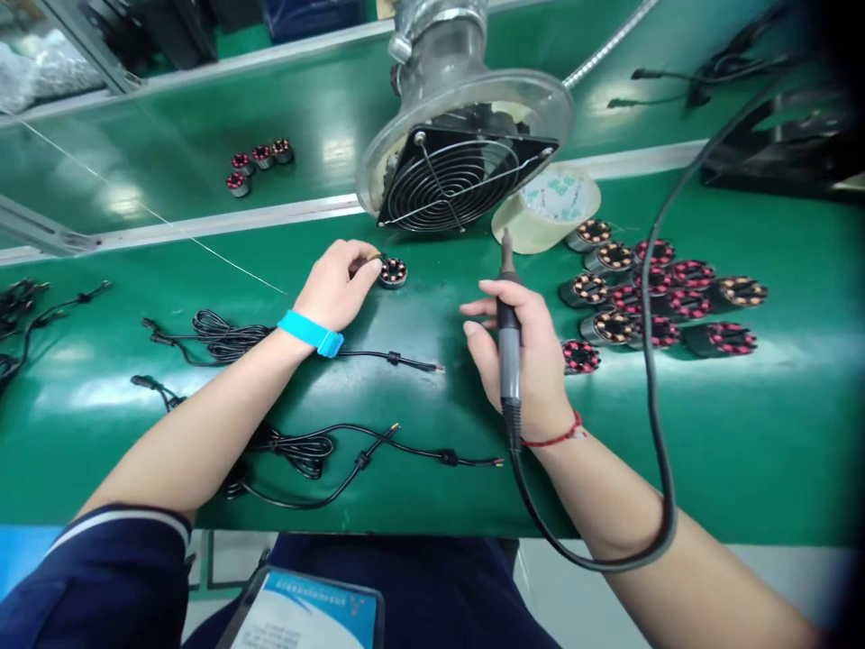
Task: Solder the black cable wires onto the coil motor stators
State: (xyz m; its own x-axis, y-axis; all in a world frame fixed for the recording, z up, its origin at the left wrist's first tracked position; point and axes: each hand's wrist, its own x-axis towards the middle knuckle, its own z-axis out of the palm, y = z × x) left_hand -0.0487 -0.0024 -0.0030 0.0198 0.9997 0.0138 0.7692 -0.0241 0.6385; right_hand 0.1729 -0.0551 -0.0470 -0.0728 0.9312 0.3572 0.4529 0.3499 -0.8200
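Fingers of the left hand (338,287) meet at the left edge of a wound core (393,272), which I find on the green surface (743,451) near the fan (447,185); whether they pinch it, I cannot tell. Fingers of the right hand (541,361) curl around a soldering iron (510,351), apart from the core.

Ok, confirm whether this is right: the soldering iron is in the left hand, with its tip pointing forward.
Wrong hand: the head view shows the soldering iron in the right hand. Its tip does point forward.
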